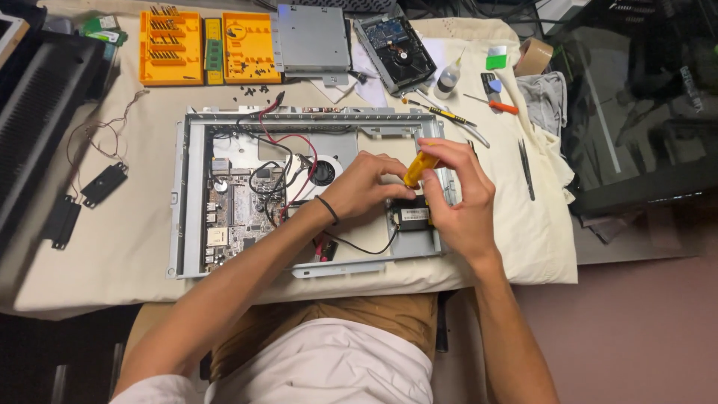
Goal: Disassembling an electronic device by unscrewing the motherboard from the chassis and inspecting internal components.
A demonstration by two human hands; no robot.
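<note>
From the head camera, the right hand [458, 196] is closed around a yellow-handled screwdriver [419, 169], held nearly upright over the right part of an opened metal chassis [188, 187]. The left hand [364, 184] lies just left of the screwdriver, its fingers curled down beside the shaft; whether they pinch anything cannot be told. Right below the screwdriver, inside the chassis, sits a small black module [412, 215], partly hidden by the right hand. The circuit board [233, 213] and round fan [323, 173] fill the chassis's left half. The chassis rests on a cream cloth [134, 217] covering the table. Beyond the chassis lie an orange bit tray [170, 49] and a hard drive [395, 49]; left of it, two black speakers [82, 202].
</note>
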